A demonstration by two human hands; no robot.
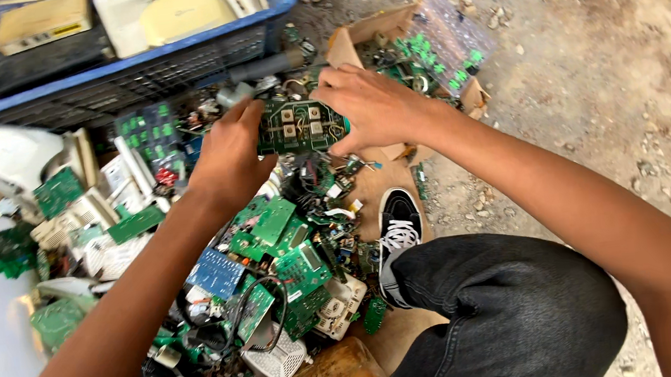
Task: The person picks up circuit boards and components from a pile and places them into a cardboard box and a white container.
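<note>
- The dark green rectangular circuit board (299, 125) with pale square parts on its face is held up between both hands, above the far side of the heap of scrap electronics (277, 261) on the ground.
- Its long axis runs left to right across the view, so each short end meets one hand.
- The left hand (229, 160) pinches the board's left end, fingers curled over the top edge; the right hand (373, 110) clamps the right end, knuckles up. Both are equally near, since both touch it.
- Just beyond the board lies a torn brown cardboard box (385, 29) with small green boards inside, beside a blue plastic crate (172, 56) at the far left holding cream-coloured device casings.
- Below the hands, a black-and-white sneaker (398, 236) stands at the near right edge of the heap, with a knee in black jeans (515, 311) in front of it.
- Hidden: the board's underside and both ends under the fingers; the thumbs cannot be seen. A grey cylindrical object (261, 70) behind the board is too blurred to identify.
</note>
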